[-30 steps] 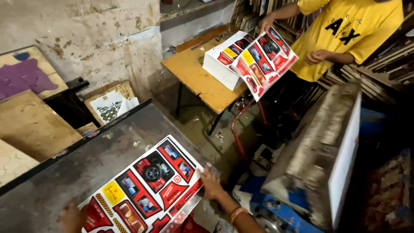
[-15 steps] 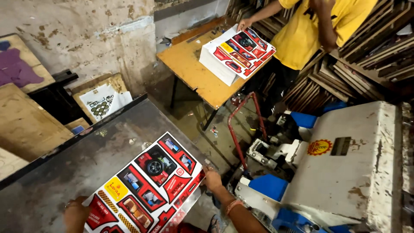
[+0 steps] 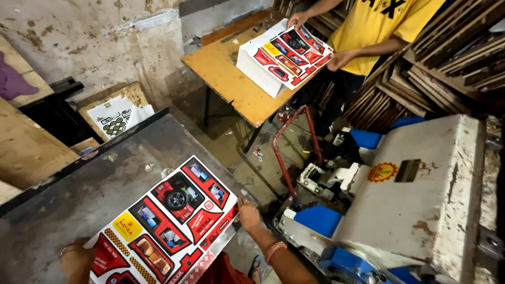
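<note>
Fingers (image 3: 243,204) of your right hand (image 3: 248,215) pinch the right edge of the printed card sheet (image 3: 168,221), the red one with toy car pictures. Your left hand (image 3: 78,259) holds its lower left corner, though its grip is partly hidden, so it may only be resting there. That sheet lies flat on the grey metal surface (image 3: 100,184). Across the room, another person's hands (image 3: 341,59) set a matching sheet on a white stack (image 3: 258,73) on a wooden table (image 3: 221,68).

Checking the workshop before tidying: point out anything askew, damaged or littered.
Small scraps litter the floor under the wooden table. The white machine has rust-stained, chipped paint. The printed sheet held by both hands lies diagonally on the metal surface.
</note>
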